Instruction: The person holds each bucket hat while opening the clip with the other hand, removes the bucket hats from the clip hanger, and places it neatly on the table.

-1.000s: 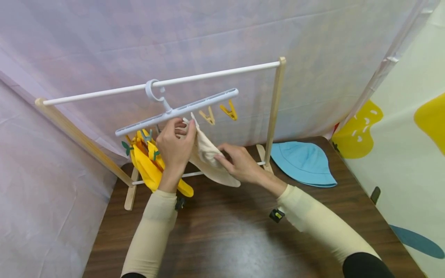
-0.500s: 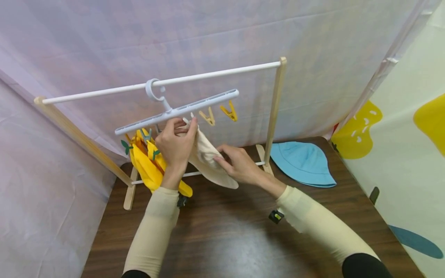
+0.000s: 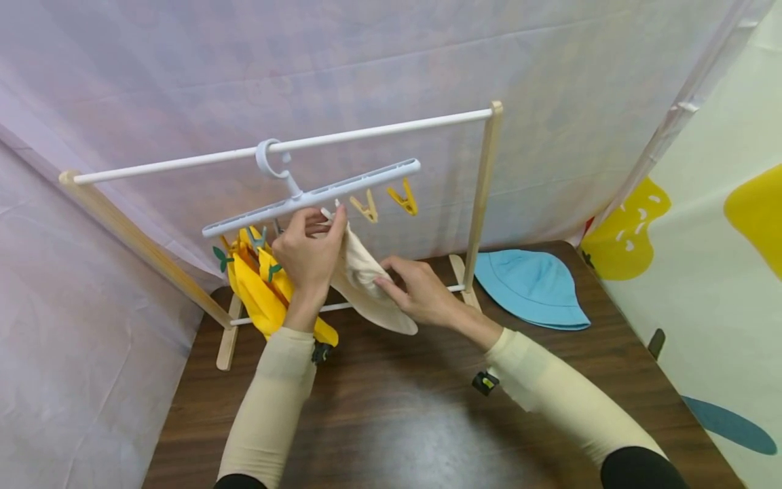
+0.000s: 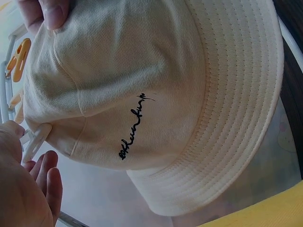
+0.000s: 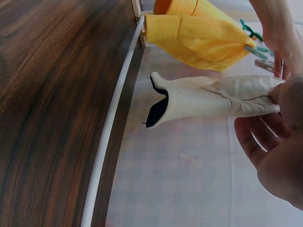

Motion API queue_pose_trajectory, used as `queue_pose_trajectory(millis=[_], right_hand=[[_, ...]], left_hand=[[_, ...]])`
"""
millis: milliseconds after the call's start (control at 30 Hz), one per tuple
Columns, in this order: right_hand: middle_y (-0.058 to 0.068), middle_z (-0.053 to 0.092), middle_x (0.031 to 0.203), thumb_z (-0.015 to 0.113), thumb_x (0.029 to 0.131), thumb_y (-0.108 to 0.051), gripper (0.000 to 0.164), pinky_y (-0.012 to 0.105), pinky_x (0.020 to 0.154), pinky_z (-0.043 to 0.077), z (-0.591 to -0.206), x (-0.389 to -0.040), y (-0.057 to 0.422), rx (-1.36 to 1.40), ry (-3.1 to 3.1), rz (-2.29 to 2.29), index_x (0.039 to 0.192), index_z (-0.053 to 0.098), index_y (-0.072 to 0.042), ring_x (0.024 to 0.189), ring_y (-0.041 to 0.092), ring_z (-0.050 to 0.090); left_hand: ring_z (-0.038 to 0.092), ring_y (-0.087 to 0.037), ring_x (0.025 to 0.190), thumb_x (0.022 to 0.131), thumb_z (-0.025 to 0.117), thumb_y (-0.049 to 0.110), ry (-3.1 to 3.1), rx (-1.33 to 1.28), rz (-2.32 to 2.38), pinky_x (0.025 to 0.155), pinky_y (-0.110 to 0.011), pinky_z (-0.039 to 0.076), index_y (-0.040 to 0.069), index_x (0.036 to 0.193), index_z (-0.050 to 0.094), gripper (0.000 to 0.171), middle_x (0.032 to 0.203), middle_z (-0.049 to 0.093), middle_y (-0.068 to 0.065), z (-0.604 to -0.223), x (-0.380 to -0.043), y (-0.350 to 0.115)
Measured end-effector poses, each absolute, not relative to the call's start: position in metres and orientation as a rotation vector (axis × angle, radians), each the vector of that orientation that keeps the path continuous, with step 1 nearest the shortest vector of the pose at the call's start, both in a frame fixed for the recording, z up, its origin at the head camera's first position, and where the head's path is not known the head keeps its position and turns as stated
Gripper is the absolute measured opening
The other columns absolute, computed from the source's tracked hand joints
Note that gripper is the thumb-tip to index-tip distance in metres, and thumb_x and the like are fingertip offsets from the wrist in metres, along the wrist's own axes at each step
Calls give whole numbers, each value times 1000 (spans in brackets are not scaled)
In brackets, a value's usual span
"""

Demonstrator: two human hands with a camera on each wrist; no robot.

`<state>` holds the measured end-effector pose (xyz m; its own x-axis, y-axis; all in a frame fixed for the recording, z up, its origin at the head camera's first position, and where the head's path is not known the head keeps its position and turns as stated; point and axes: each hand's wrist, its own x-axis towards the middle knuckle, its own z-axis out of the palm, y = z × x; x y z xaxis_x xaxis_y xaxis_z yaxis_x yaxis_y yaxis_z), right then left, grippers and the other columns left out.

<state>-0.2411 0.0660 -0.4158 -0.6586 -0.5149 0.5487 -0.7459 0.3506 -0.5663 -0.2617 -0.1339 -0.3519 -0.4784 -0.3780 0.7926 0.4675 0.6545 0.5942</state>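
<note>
A cream bucket hat (image 4: 142, 66) with black script on its crown hangs below a pale blue hanger (image 3: 354, 185). My left hand (image 3: 308, 255) pinches a white clothespin (image 4: 38, 142) under the hanger bar, and the pin's jaws meet the top of the crown. My right hand (image 3: 424, 288) holds the crown between thumb and fingers, to the right of the left hand. In the right wrist view the brim points away from that hand, showing a dark lining. Whether the pin bites the cloth is hard to tell.
The hanger hooks over the white rail (image 3: 391, 130) of a wooden-ended rack. A yellow hat (image 3: 253, 299) with green leaves hangs from clips at the left. A cream clothespin (image 3: 366, 206) and a yellow clothespin (image 3: 403, 198) dangle at the right. A blue bucket hat (image 3: 531, 285) lies on the table (image 3: 391, 421).
Hardly anything differs: both hands keep their hold on the clothespin and the cream hat, and the brim's lower edge has shifted very slightly left and down.
</note>
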Motion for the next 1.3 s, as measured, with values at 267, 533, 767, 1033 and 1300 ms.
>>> queue_pose_trajectory(millis=[267,533,767,1033,1300], right_hand=[[4,72,91,66,101,-19,15,39,61,58,-416,-240,66,1125,-2347,1225,113,67,-9,71,14,65],[3,72,90,66,101,-18,15,25,62,56,-417,-240,66,1119,-2352,1219,112,68,-9,72,11,65],[2,71,87,67,101,-19,14,24,62,55,-416,-238,64,1116,-2350,1220,110,69,-9,71,6,62],[2,70,85,68,100,-18,12,25,61,55,-416,-237,65,1099,-2357,1217,108,69,-10,70,6,62],[0,69,83,68,100,-18,11,26,61,55,-416,-236,67,1103,-2342,1208,107,70,-10,69,9,62]], left_hand=[[76,-22,61,84,83,38,-1812,-60,-974,58,-35,61,0,85,75,39,76,80,-11,-351,-263,-134],[75,-21,59,85,81,39,-1826,-44,-952,56,-36,59,2,84,75,37,75,79,-9,-352,-264,-133],[74,-21,57,85,79,40,-1834,-21,-924,54,-35,58,2,83,76,38,73,79,-8,-350,-264,-132],[74,-21,58,86,78,38,-1843,-44,-887,55,-36,58,4,82,75,34,73,79,-8,-351,-264,-134],[75,-21,60,86,77,36,-1847,-72,-895,58,-37,59,4,83,75,32,74,79,-8,-351,-265,-135]])
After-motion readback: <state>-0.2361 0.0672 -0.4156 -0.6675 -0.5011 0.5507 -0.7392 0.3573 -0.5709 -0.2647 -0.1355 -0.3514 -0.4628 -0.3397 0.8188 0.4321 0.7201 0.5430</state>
